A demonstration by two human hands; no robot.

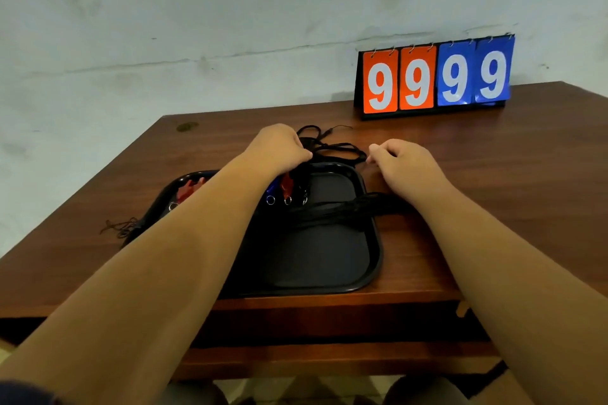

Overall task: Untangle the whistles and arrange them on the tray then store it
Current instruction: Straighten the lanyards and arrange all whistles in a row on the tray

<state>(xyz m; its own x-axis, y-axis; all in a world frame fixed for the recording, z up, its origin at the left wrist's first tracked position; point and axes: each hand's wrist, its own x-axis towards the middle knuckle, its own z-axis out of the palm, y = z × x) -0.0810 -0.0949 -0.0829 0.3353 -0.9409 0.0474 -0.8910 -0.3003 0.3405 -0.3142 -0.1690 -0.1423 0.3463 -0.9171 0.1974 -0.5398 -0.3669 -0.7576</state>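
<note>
A black tray (329, 260) lies on the wooden table. On its far part lie a blue whistle (271, 189), a red whistle (287, 184) and a black whistle (303, 189), each with a metal ring. Another red whistle (187, 191) lies at the tray's left end, partly hidden by my left forearm. Black cords (332, 146) are tangled just beyond the tray. My left hand (279, 149) pinches these cords at the tray's far edge. My right hand (403, 163) pinches a cord end to the right. A bundle of cords (345, 210) crosses the tray under my right wrist.
A flip scoreboard (434, 77) showing 9s stands at the back right of the table (493, 174), against a pale wall. A loose cord end (120, 228) lies left of the tray. The table's front edge runs just below the tray.
</note>
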